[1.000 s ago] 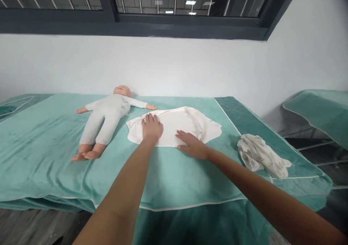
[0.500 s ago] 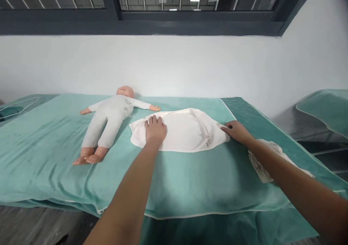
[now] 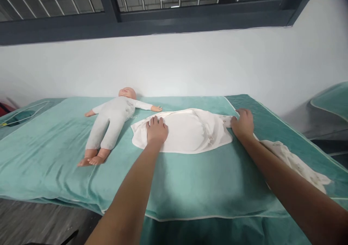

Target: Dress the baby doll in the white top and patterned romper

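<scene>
Left hand (image 3: 157, 132) flat at 9 o'clock, probably anchoring the white garment (image 3: 185, 134); right hand (image 3: 243, 124) pinching its sleeve (image 3: 225, 120), 3 o'clock.

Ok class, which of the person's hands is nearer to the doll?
Left. The left hand rests on the spread garment, to the right of the doll. The right hand is farther right, at the garment's right end.

Likely a childcare training room: baby doll (image 3: 115, 109) and small white garment (image 3: 185, 132) on green-covered bed (image 3: 195, 187), white wall (image 3: 190, 67), dark-framed window (image 3: 203, 20) with metal bars.
</scene>
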The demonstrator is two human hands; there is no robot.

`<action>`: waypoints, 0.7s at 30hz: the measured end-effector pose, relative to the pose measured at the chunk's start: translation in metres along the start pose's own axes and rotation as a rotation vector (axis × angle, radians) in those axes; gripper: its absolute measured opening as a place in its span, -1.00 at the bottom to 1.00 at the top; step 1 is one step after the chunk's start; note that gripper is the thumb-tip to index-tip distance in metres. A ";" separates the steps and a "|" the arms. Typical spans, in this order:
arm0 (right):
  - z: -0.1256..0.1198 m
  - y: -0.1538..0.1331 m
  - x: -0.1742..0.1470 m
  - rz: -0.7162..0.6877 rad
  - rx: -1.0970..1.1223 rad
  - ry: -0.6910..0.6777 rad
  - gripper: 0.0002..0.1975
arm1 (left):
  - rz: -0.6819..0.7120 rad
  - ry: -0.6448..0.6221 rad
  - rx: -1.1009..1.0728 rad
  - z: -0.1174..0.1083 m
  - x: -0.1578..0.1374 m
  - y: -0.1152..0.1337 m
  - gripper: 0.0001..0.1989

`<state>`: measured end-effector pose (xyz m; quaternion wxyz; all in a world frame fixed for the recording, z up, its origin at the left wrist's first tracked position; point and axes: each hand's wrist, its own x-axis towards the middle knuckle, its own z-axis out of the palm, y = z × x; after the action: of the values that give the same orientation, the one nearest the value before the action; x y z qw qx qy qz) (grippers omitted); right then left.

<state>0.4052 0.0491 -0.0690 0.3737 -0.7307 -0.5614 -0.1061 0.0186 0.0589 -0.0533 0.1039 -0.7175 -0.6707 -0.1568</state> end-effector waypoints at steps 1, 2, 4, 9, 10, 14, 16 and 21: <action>0.001 -0.003 -0.003 -0.088 -0.004 -0.038 -0.54 | -0.001 0.004 -0.001 0.000 0.000 0.000 -0.51; 0.002 -0.006 -0.005 -0.168 -0.006 -0.106 -0.54 | -0.001 0.009 -0.001 0.001 0.001 0.000 -0.51; 0.004 -0.011 -0.008 -0.268 -0.016 -0.279 -0.54 | -0.002 0.014 -0.002 0.002 0.001 0.000 -0.51; 0.006 -0.013 -0.008 -0.173 -0.005 -0.394 -0.53 | 0.006 0.021 -0.002 0.001 0.001 -0.001 -0.52; 0.004 -0.014 -0.009 -0.164 0.005 -0.389 -0.53 | 0.004 0.018 -0.003 0.000 0.001 -0.001 -0.52; -0.004 -0.031 -0.016 -0.148 0.064 -0.289 -0.53 | -0.009 -0.004 -0.012 -0.001 0.001 -0.001 -0.52; -0.008 -0.052 -0.023 -0.200 0.096 -0.234 -0.54 | -0.008 -0.005 -0.011 -0.001 0.001 -0.001 -0.52; -0.004 -0.128 -0.045 -0.355 0.223 -0.393 -0.52 | -0.011 0.000 -0.018 0.000 0.000 0.000 -0.51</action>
<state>0.2753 0.0244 -0.0369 0.3115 -0.5818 -0.7504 0.0362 0.0185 0.0589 -0.0533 0.0967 -0.7148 -0.6731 -0.1633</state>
